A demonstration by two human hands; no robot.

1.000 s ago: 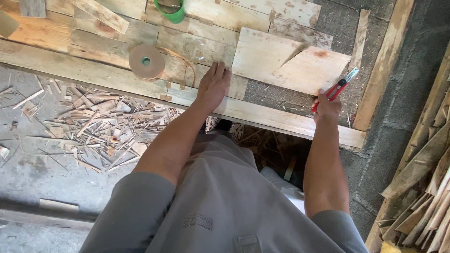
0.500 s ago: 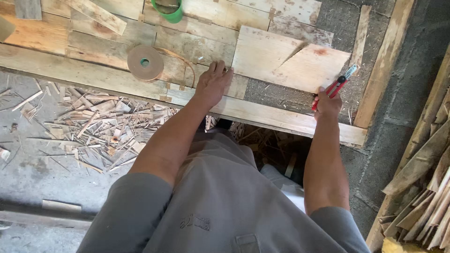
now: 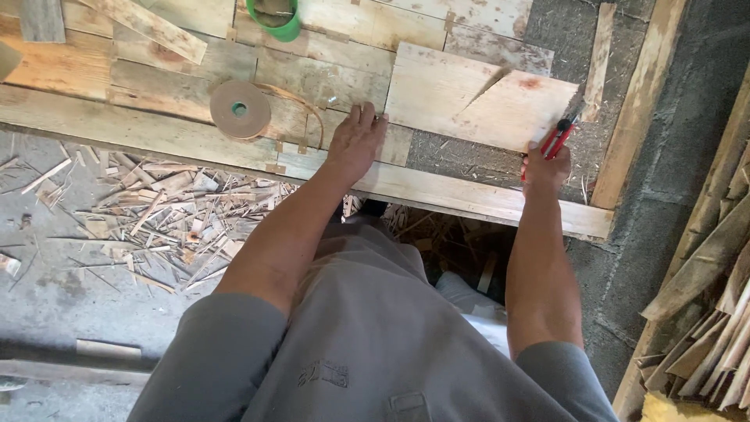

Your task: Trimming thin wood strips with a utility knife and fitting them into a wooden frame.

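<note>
My left hand (image 3: 355, 141) lies flat on the wooden workbench, its fingertips touching the left edge of a thin pale plywood sheet (image 3: 445, 92). A second plywood piece (image 3: 519, 109) with a slanted edge overlaps the first one on the right. My right hand (image 3: 545, 166) grips a red and black utility knife (image 3: 556, 134), held at the lower right edge of that slanted piece. A brown tape roll (image 3: 240, 109) rests on the bench left of my left hand.
A green cup (image 3: 275, 17) stands at the bench's far edge. Wood slats (image 3: 148, 27) lie on the bench (image 3: 141, 129). Shavings and splinters (image 3: 148, 211) litter the concrete floor at left. Stacked wood strips (image 3: 719, 312) lean at right beside a block wall.
My left hand has slid a little forward to the plywood's edge. My right hand with the knife has moved up to the slanted piece's lower edge.
</note>
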